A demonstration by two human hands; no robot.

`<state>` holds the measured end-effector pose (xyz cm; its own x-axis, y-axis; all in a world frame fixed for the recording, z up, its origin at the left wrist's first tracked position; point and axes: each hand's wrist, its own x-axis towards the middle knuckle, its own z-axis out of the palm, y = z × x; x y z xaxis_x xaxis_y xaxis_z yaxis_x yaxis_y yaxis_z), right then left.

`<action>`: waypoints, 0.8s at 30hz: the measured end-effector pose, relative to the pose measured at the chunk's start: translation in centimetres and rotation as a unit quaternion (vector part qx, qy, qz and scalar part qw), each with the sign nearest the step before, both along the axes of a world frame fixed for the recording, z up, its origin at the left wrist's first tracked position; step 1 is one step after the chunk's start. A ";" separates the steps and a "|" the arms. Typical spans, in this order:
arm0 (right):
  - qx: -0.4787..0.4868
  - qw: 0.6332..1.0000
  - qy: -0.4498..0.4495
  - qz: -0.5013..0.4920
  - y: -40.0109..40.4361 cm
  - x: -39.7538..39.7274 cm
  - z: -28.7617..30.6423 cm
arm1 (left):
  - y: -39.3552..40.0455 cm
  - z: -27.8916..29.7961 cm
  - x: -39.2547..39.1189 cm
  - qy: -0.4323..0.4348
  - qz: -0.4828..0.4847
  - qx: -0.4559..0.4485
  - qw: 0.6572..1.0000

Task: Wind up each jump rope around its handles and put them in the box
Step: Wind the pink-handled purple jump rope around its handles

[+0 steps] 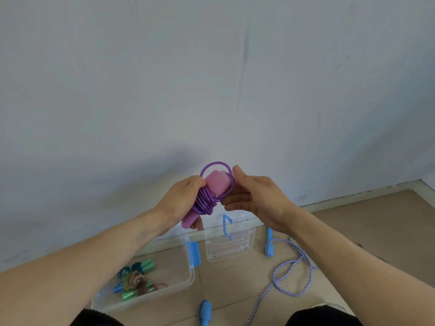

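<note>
Your left hand (182, 198) has a closed grip round the pink handles (213, 184), fingers curled over the purple rope (204, 203) wound about their middle. One handle end sticks out below that grip, the other two ends stick up above it, with a loose purple loop (215, 167) ringing the top. Your right hand (255, 198) sits just right of the bundle, fingers straight and loosely spread, palm turned toward it; fingertips are at the coils, thumb up beside the loop. Whether they press the rope or just touch it, can't tell.

The bundle is held up in the air in front of the wall (211, 78), well above the floor (353, 220). Open room all round it: nothing above, left or right of either hand.

Below and left of the left grip: the clear box (188, 281) on the floor, open top, its far edge near the wall base. Inside, a wound rope with green handles (138, 278) lies toward the near left part; the right part of the box is bare. Straight below the hands the clear lid (229, 241) with a blue latch stands by the wall, just right of the box.

Below the right hand: a blue-white rope (292, 274) sprawls loose on the floor, one blue handle (269, 243) by the lid, the other (205, 311) near your knees, beside the box's near right corner.
</note>
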<state>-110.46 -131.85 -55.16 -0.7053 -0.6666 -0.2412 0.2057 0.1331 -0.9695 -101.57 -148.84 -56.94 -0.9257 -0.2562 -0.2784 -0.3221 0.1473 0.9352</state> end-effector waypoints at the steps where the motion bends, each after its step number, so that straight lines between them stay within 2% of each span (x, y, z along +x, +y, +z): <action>1: 0.014 1.000 -0.005 -0.001 0.0 0.0 0.3 | -0.1 0.1 0.0 -0.006 -0.016 0.006 1.000; 5: 0.049 0.998 -0.011 -0.029 0.8 -0.7 0.9 | -0.7 0.3 0.3 -0.012 -0.113 0.106 0.988; 10: 0.084 0.993 -0.004 -0.086 1.6 -1.2 0.7 | 0.3 1.1 0.2 -0.023 -0.116 0.322 0.939; 13: -0.015 0.990 -0.075 -0.116 1.1 -1.2 0.9 | 1.0 1.4 0.0 -0.030 -0.086 0.406 0.909; 16: -0.128 0.979 -0.113 -0.107 0.9 -1.2 1.6 | 1.8 1.7 -0.2 -0.037 -0.064 0.447 0.891; 19: -0.184 0.973 -0.112 -0.081 0.7 -0.7 2.2 | 2.6 2.0 -0.5 -0.024 -0.041 0.468 0.882; 24: -0.198 0.978 -0.019 -0.067 0.5 -0.8 2.2 | 3.2 2.7 -0.9 -0.005 -0.020 0.490 0.872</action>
